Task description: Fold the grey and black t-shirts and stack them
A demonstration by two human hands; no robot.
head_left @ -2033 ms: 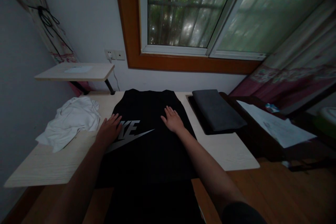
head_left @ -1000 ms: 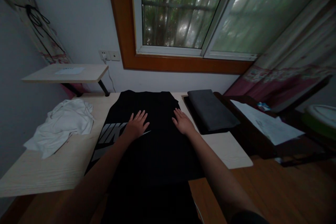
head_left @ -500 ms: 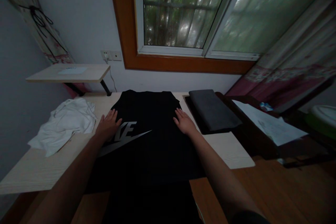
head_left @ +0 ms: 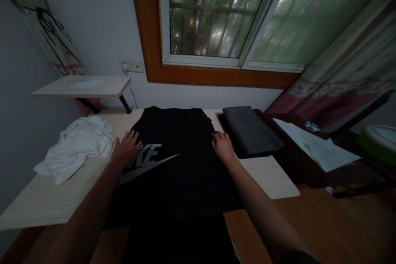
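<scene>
A black T-shirt (head_left: 182,177) with a large grey print of letters and a swoosh lies spread over the wooden table, its lower part hanging toward me. My left hand (head_left: 126,148) rests flat on the shirt's left edge, fingers spread, covering part of the print. At the right edge of the shirt is my right hand (head_left: 223,145), with its fingers curled in and closed on the cloth there; the fingertips are partly hidden.
A crumpled white cloth (head_left: 78,144) lies on the table (head_left: 40,202) at the left, below a small raised shelf (head_left: 108,86). To the right are a folded dark grey cloth (head_left: 250,130) and a paper sheet (head_left: 318,148). The window wall stands behind.
My right hand has slid a little outward to the shirt's right edge, and its fingers have gone from flat to curled. My left hand stays nearly in place.
</scene>
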